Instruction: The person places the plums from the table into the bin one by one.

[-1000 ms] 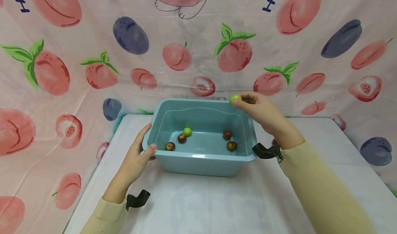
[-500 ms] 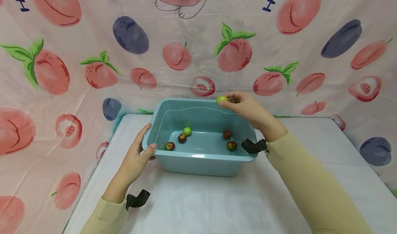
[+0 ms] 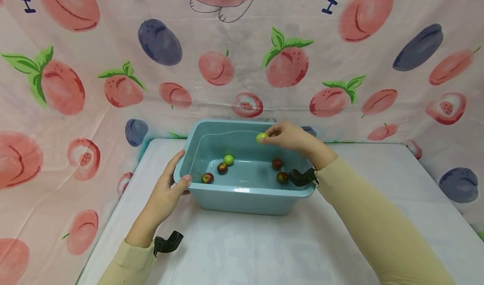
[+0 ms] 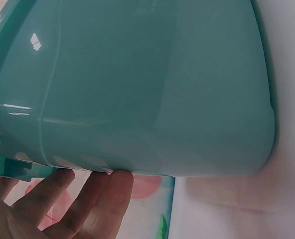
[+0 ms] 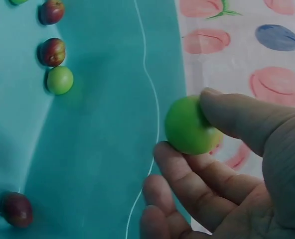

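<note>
A light blue plastic bin [image 3: 242, 197] sits on the white-covered table. My left hand [image 3: 164, 192] holds its left end, with the thumb over the rim; in the left wrist view the fingers [image 4: 110, 199] touch the outer wall. Between the thumb and fingers of my right hand [image 3: 289, 138] is a small round green fruit [image 3: 262, 138], held over the bin toward its back wall. On the bin floor lie another green fruit [image 3: 228, 160] and several dark red fruits, among them one at the left [image 3: 207, 178] and one at the right [image 3: 277, 164].
Behind the table hangs a cloth [image 3: 215, 37] printed with peaches and blue fruits. A white cover [image 3: 234, 247] lies over the tabletop. Black camera mounts are strapped to both wrists, the right one [image 3: 302, 178] above the bin's right end.
My right hand has moved left and slightly down with the green fruit, from the back right rim to over the bin. The left hand and the bin have stayed in place.
</note>
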### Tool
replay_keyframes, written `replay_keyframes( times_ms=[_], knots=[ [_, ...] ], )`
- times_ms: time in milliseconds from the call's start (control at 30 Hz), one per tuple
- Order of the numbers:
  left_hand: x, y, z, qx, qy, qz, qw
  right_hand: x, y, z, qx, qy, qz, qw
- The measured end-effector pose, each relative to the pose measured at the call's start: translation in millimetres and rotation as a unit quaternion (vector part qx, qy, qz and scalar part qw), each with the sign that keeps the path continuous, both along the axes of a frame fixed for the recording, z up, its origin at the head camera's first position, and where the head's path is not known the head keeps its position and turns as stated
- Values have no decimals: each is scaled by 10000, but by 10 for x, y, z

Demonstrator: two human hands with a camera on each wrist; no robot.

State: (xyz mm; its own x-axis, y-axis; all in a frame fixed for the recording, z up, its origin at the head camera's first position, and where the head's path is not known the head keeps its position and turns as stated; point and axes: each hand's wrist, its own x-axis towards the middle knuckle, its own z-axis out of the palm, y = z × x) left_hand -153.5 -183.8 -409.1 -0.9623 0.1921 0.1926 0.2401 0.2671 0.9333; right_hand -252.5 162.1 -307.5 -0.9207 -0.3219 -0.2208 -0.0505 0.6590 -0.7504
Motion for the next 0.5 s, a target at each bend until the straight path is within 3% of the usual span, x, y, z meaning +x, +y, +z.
replay_keyframes(
  times_ms=[500],
  knots=[
    [-6,0,-9,-14,-11,8,10000,-38,-59,-118,377,-409,311,9980]
  ],
)
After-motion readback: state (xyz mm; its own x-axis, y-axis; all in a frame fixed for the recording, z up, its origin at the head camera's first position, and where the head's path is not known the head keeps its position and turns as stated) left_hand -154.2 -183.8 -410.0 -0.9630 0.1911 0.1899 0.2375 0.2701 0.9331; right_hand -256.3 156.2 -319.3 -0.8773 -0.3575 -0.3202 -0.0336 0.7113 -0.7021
